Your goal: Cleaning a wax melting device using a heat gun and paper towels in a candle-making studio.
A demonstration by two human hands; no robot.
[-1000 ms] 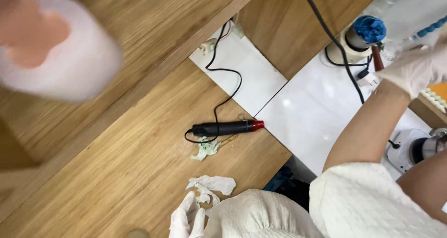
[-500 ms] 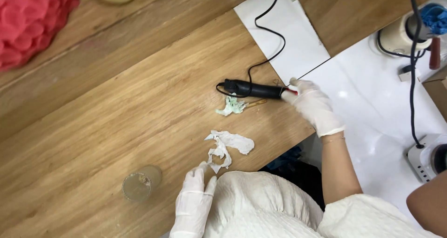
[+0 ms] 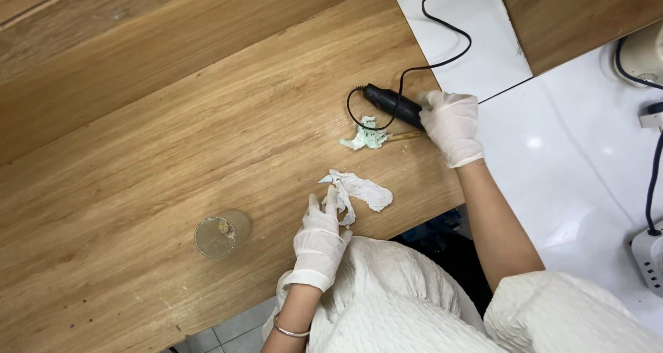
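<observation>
I see the slim black corded hand tool (image 3: 392, 104) lying on the pale oak-grain wooden tabletop (image 3: 173, 139), near its right edge, with my white-gloved right hand (image 3: 452, 125) closed around its front end. Its thin black cord (image 3: 442, 28) loops back from the tail and runs up across a white rectangular sheet (image 3: 483, 49). Just below the tool lies a small crumpled scrap of white and pale green tissue (image 3: 362, 138), with a thin yellowish stick (image 3: 404, 137) beside it, close to my right fingers.

Nearer to me, my white-gloved left hand (image 3: 321, 239) rests flat on the wood with the fingers spread and loose, holding nothing; its fingertips (image 3: 331, 200) touch a crumpled white tissue (image 3: 362, 191). I wear a thin metal bangle (image 3: 290, 331) on that wrist.

To the left of that hand, apart from it, stands a small clear round glass (image 3: 221, 234) with a bit of pale residue in it. At the far right, on a glossy white surface (image 3: 573, 160), sits a white power strip (image 3: 649, 256) with a dark cable plugged in.
</observation>
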